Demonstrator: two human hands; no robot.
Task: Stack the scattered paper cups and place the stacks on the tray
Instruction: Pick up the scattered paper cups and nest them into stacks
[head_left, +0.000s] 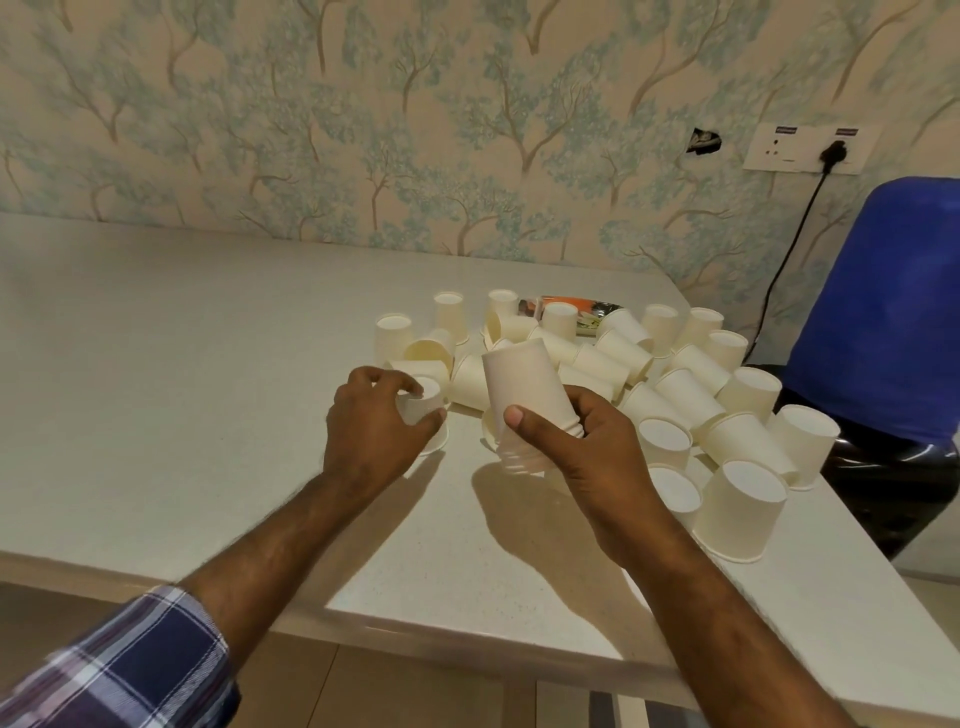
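Stack of paper cups (522, 400) is held inverted and tilted in the right hand (582, 441), raised above the table (182, 364). Thumb and fingers of this hand are curled round the lower, rim end of the stack, where several nested rims show. Closed base of the stack points toward 12 o'clock.

Left hand (371, 421), at 9 o'clock from the stack, grips a single upside-down cup (423, 402) from above, with fingers curled over its base and thumb against its side. Whether this cup is touching the table cannot be told.

Scattered cups (675, 384) cover the table from 12 o'clock round to 4 o'clock of the hands. Some stand inverted; others lie on their sides, touching one another. A large inverted cup (740, 509) stands nearest at 4 o'clock, close to the table's right edge.

Tray (576, 306) lies at 12 o'clock behind the pile, mostly hidden by cups; only its printed far part shows.

Blue chair (888, 301) stands at 2 o'clock, beside the table. Wall socket (810, 148) with a black plug is mounted above it on the tree-patterned wallpaper (363, 104). Plaid sleeve (119, 665) covers the left forearm.
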